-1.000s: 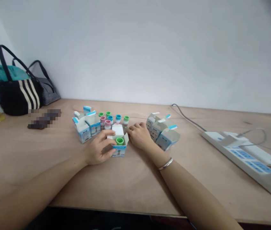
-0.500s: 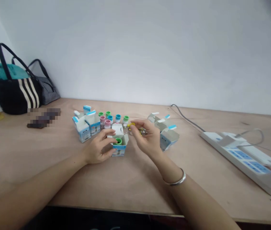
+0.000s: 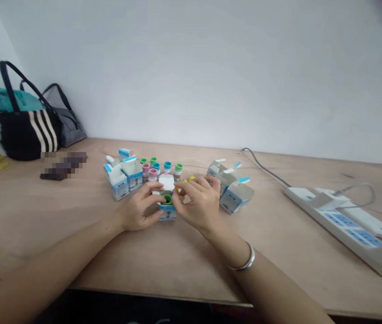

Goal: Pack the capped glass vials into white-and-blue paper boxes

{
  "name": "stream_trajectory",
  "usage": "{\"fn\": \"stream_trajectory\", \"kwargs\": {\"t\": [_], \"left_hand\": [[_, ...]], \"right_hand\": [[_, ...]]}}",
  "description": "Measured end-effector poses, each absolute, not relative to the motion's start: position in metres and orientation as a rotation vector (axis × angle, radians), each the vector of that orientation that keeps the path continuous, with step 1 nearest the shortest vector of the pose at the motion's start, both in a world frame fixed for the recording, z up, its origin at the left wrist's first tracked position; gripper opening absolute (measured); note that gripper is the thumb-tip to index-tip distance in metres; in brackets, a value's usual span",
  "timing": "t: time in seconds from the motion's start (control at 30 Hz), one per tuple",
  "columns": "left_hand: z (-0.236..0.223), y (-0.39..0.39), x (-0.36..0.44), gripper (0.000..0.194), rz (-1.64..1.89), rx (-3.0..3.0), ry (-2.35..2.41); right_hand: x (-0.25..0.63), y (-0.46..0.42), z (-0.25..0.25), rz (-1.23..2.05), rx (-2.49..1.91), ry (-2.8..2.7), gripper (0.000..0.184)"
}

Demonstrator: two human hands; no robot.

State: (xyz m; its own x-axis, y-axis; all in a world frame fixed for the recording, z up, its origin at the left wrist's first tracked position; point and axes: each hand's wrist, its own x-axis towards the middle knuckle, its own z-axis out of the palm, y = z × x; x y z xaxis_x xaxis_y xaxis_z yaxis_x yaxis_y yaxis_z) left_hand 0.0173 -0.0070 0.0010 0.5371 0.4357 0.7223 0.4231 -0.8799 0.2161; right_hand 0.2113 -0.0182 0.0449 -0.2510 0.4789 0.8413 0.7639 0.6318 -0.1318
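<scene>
Blue-and-white cardboard box (image 3: 167, 214) stands upright, mouth up; left hand (image 3: 139, 209) grips it, right hand (image 3: 199, 202) grip unclear; round, bright-rimmed jars (image 3: 156, 167) stand behind, toward the worktop's (image 3: 164, 265) back edge.

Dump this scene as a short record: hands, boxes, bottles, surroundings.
left hand: fingers at the left side of the front box
right hand: at that box's right side; grasp unclear
front box: open, flap up, green ring inside
bottles: behind front box; green, blue, pink tops
yellow pieces: by right hand, partly hidden
left boxes: open, beside bottles
right boxes: three, flaps open
surroundings: power strip right, striped black bag far left
</scene>
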Motion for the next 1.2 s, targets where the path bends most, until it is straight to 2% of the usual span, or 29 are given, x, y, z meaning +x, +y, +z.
{"fn": "stream_trajectory", "kwargs": {"t": [0.13, 0.4, 0.63, 0.77, 1.0, 1.1, 1.2], "left_hand": [[0.001, -0.007, 0.017, 0.028, 1.293, 2.741, 0.755], [0.004, -0.01, 0.018, 0.029, 1.29, 2.747, 0.789], [-0.01, -0.004, 0.017, 0.064, 1.556, 2.437, 0.895], [-0.017, -0.003, 0.015, 0.052, 1.467, 2.335, 0.988], [-0.006, -0.007, 0.018, 0.03, 1.373, 2.558, 0.959], [-0.003, -0.008, 0.02, 0.024, 1.356, 2.558, 0.938], [-0.004, -0.008, 0.019, 0.022, 1.36, 2.55, 0.924]], "right_hand": [[0.214, -0.015, 0.047, -0.257, -1.086, -1.863, 0.009], [0.229, 0.007, 0.042, 0.265, -1.042, -1.768, 0.014], [0.231, 0.015, 0.028, 0.876, -1.088, -1.698, 0.022], [0.228, 0.012, 0.028, 0.955, -1.064, -1.706, 0.031], [0.222, 0.008, 0.029, 1.249, -0.834, -1.706, 0.038], [0.222, 0.008, 0.028, 1.183, -0.777, -1.693, 0.038], [0.222, 0.008, 0.029, 1.027, -0.735, -1.669, 0.025]]}}
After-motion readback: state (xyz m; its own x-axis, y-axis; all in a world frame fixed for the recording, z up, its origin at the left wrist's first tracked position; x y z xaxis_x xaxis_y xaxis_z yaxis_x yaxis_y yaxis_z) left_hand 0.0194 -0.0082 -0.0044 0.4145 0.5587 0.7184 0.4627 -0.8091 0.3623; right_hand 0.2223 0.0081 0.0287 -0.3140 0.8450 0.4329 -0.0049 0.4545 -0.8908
